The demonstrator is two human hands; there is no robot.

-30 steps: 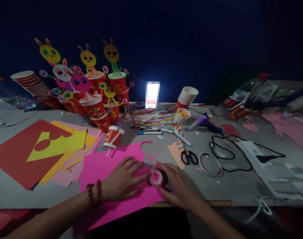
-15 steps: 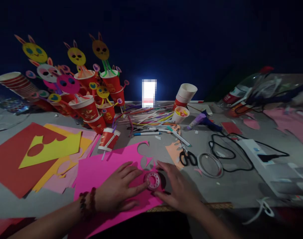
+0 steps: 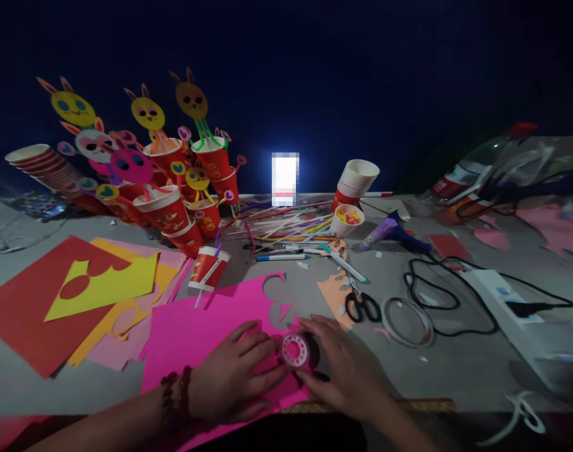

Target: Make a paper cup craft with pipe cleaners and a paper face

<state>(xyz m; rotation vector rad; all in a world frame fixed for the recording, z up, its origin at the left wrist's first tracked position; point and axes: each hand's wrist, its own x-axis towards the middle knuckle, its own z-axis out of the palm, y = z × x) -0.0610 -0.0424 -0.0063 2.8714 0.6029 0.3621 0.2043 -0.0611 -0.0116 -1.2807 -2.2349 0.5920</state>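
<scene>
As two hands point(image 3: 234, 380) point(image 3: 347, 370) flank it, one roll point(image 3: 295, 351) sits.

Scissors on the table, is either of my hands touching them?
No, the scissors lie beyond the right hand, visibly apart from it and from the left hand.

No wording can be read with certainty. Taking the clock face from the middle of the view, a small red paper cup point(image 3: 212, 216) at nine bears gold, character-like marks too blurred to make out. A taller-standing red paper cup point(image 3: 217, 164) at ten carries similar gold figures. The tilted red paper cup point(image 3: 210, 269) at eight has a pale band with small dark print, illegible. Toward three, the plastic bottle point(image 3: 475, 164) wears a red label point(image 3: 449, 186) with unreadable pale lettering.
</scene>
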